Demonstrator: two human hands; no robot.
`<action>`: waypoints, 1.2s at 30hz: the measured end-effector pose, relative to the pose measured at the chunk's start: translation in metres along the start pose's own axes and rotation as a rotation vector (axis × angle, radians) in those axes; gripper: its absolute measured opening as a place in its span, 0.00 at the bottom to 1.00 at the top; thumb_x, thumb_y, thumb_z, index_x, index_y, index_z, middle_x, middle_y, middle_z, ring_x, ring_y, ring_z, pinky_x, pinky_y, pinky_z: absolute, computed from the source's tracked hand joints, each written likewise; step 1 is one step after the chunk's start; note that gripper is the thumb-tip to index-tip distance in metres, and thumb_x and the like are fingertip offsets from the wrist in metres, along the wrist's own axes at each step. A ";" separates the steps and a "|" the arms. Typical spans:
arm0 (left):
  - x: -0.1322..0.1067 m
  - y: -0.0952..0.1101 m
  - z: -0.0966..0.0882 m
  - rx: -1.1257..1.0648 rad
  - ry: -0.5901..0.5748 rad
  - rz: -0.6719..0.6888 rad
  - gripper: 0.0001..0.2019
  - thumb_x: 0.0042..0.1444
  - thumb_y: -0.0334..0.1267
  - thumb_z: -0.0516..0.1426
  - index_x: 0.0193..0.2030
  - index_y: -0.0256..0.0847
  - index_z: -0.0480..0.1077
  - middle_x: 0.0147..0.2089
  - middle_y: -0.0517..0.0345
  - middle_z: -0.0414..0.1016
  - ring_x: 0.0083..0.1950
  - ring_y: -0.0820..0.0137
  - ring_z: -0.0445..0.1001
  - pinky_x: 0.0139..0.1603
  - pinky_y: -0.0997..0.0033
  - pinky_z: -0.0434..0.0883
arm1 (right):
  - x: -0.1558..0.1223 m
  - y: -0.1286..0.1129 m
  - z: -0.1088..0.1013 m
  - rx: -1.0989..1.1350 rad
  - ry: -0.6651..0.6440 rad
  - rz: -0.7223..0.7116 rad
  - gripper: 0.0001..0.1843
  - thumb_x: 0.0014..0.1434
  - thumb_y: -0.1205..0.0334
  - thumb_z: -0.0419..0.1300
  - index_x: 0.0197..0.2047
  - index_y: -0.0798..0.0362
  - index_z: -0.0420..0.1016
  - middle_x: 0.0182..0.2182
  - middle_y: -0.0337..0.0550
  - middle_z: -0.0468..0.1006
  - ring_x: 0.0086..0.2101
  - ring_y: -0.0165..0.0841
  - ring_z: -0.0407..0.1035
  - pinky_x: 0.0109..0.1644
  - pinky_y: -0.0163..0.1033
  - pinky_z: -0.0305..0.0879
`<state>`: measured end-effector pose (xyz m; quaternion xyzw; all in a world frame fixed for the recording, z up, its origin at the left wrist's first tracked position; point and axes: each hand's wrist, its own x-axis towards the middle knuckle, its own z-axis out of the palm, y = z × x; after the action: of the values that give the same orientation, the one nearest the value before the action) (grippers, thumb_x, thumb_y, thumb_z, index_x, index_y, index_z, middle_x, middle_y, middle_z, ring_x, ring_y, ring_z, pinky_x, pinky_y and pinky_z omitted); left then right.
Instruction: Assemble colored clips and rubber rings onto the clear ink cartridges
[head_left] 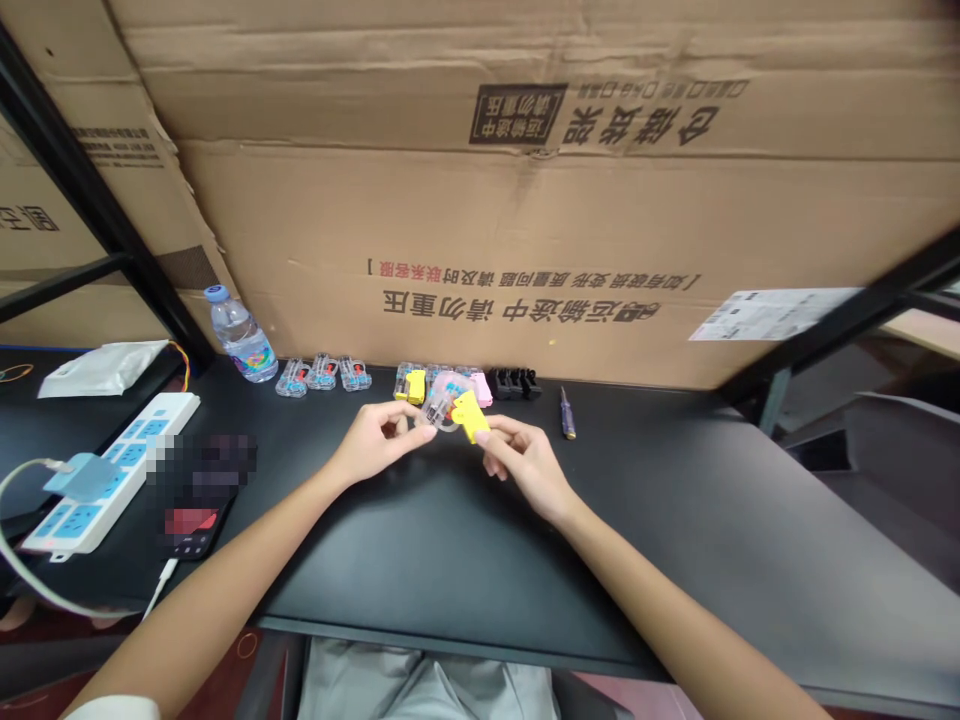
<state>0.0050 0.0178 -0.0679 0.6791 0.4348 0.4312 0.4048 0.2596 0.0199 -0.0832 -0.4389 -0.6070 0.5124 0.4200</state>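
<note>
My left hand (382, 437) pinches a small clear plastic case (442, 398) with blue and red parts showing inside. A flat yellow plastic piece (471, 415) is gripped by my right hand (525, 462), and its left edge meets or overlaps the clear case. Both are held above the black table. Just behind them lie more clear pieces with a yellow piece (414, 385) among them, a pink piece (481, 387) and a group of black plastic parts (514, 383). Further left, three clear cases (322, 372) with coloured insides lie in a row.
A screwdriver (568, 415) lies right of the black parts. On the left are a water bottle (241, 335), a white power strip (124, 470), a phone (199, 530) with a cable, and a white packet (105, 368). Cardboard (525, 220) walls off the back.
</note>
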 end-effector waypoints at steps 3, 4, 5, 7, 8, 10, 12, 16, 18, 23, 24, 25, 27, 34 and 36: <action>0.000 -0.001 -0.001 -0.009 0.035 -0.008 0.19 0.59 0.54 0.66 0.38 0.37 0.78 0.20 0.69 0.60 0.24 0.76 0.56 0.30 0.72 0.57 | 0.001 0.003 0.000 0.028 0.052 0.002 0.26 0.61 0.39 0.69 0.47 0.56 0.82 0.17 0.32 0.68 0.19 0.27 0.59 0.24 0.34 0.56; -0.001 -0.001 0.002 -0.009 0.010 -0.016 0.19 0.59 0.54 0.66 0.37 0.37 0.78 0.20 0.69 0.60 0.23 0.76 0.56 0.30 0.73 0.57 | 0.000 0.003 0.002 0.017 0.016 0.016 0.26 0.61 0.40 0.70 0.46 0.56 0.82 0.17 0.32 0.69 0.19 0.27 0.59 0.24 0.34 0.56; -0.002 -0.002 0.006 -0.008 -0.028 -0.025 0.19 0.59 0.53 0.66 0.37 0.37 0.77 0.21 0.69 0.61 0.23 0.76 0.57 0.29 0.73 0.57 | -0.002 0.002 0.006 0.000 -0.035 0.032 0.26 0.60 0.39 0.70 0.45 0.56 0.82 0.18 0.33 0.69 0.19 0.27 0.59 0.24 0.35 0.56; -0.005 -0.003 0.014 0.000 -0.102 -0.029 0.18 0.59 0.53 0.66 0.36 0.37 0.76 0.21 0.69 0.62 0.23 0.76 0.57 0.28 0.73 0.57 | -0.005 -0.001 0.012 -0.028 -0.129 0.052 0.26 0.59 0.39 0.71 0.44 0.56 0.83 0.18 0.33 0.69 0.19 0.27 0.60 0.25 0.35 0.58; -0.006 -0.003 0.017 0.007 -0.123 -0.025 0.18 0.60 0.52 0.66 0.36 0.37 0.76 0.21 0.69 0.62 0.23 0.76 0.57 0.28 0.73 0.57 | -0.006 -0.002 0.014 -0.033 -0.150 0.052 0.26 0.58 0.39 0.71 0.44 0.56 0.83 0.18 0.33 0.69 0.19 0.28 0.60 0.25 0.35 0.58; -0.006 -0.001 0.017 0.008 -0.127 -0.016 0.17 0.60 0.52 0.65 0.36 0.37 0.75 0.21 0.69 0.62 0.24 0.76 0.57 0.29 0.74 0.57 | -0.006 -0.004 0.014 -0.028 -0.142 0.041 0.27 0.59 0.39 0.71 0.45 0.55 0.83 0.18 0.33 0.69 0.19 0.28 0.61 0.25 0.35 0.59; -0.004 0.001 0.011 -0.008 -0.099 -0.019 0.18 0.60 0.52 0.66 0.36 0.38 0.75 0.22 0.68 0.63 0.24 0.76 0.59 0.29 0.74 0.58 | -0.004 -0.003 0.008 -0.012 -0.096 0.034 0.26 0.60 0.39 0.71 0.46 0.55 0.83 0.18 0.33 0.70 0.20 0.28 0.61 0.25 0.35 0.58; 0.000 0.001 -0.001 -0.043 -0.014 -0.031 0.19 0.61 0.55 0.65 0.38 0.38 0.75 0.21 0.68 0.63 0.24 0.75 0.61 0.30 0.73 0.60 | 0.001 0.001 -0.004 0.048 0.066 0.002 0.24 0.62 0.39 0.68 0.43 0.55 0.82 0.17 0.33 0.68 0.19 0.28 0.59 0.25 0.36 0.58; -0.001 0.000 0.002 -0.043 -0.015 -0.034 0.19 0.61 0.55 0.65 0.37 0.38 0.75 0.21 0.67 0.63 0.24 0.75 0.61 0.30 0.73 0.60 | 0.000 0.002 -0.002 0.036 0.073 -0.003 0.25 0.62 0.39 0.68 0.43 0.54 0.81 0.17 0.32 0.68 0.19 0.29 0.59 0.25 0.37 0.59; -0.006 0.000 0.017 -0.018 -0.151 -0.029 0.17 0.61 0.52 0.65 0.40 0.37 0.77 0.23 0.67 0.64 0.25 0.76 0.59 0.29 0.74 0.58 | -0.007 -0.002 0.015 -0.044 -0.152 0.034 0.25 0.60 0.38 0.70 0.42 0.54 0.80 0.20 0.34 0.71 0.21 0.29 0.63 0.27 0.36 0.62; -0.006 0.001 0.015 -0.011 -0.151 -0.028 0.17 0.61 0.52 0.65 0.40 0.37 0.77 0.23 0.67 0.64 0.25 0.75 0.59 0.29 0.74 0.58 | -0.007 -0.003 0.015 -0.040 -0.150 0.029 0.25 0.61 0.38 0.69 0.43 0.54 0.81 0.20 0.34 0.71 0.21 0.29 0.63 0.27 0.36 0.62; -0.005 0.002 0.013 -0.006 -0.141 -0.028 0.17 0.61 0.51 0.65 0.40 0.37 0.77 0.23 0.67 0.64 0.25 0.75 0.59 0.29 0.74 0.58 | -0.006 -0.003 0.013 -0.033 -0.127 0.022 0.25 0.61 0.38 0.69 0.44 0.54 0.81 0.20 0.35 0.71 0.21 0.29 0.63 0.28 0.36 0.62; -0.003 0.004 0.005 -0.009 -0.100 -0.035 0.17 0.61 0.52 0.65 0.39 0.37 0.76 0.23 0.66 0.65 0.25 0.75 0.61 0.30 0.73 0.59 | -0.003 -0.002 0.007 -0.013 -0.032 -0.001 0.25 0.63 0.38 0.67 0.45 0.54 0.81 0.20 0.35 0.71 0.21 0.29 0.62 0.27 0.36 0.61; -0.004 -0.002 0.013 -0.054 -0.131 -0.061 0.20 0.60 0.55 0.65 0.38 0.37 0.77 0.23 0.66 0.65 0.25 0.75 0.60 0.29 0.73 0.59 | -0.004 -0.004 0.010 -0.035 -0.056 0.011 0.27 0.61 0.37 0.68 0.45 0.54 0.81 0.21 0.35 0.72 0.21 0.30 0.63 0.27 0.37 0.62; -0.005 -0.002 0.017 -0.056 -0.159 -0.054 0.20 0.59 0.55 0.66 0.38 0.37 0.77 0.23 0.66 0.64 0.25 0.75 0.60 0.29 0.73 0.59 | -0.006 -0.007 0.013 -0.043 -0.116 0.019 0.27 0.60 0.36 0.69 0.46 0.54 0.82 0.21 0.35 0.72 0.21 0.30 0.64 0.28 0.37 0.64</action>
<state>0.0190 0.0110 -0.0760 0.6875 0.4071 0.3768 0.4685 0.2479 0.0105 -0.0779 -0.4232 -0.6368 0.5280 0.3696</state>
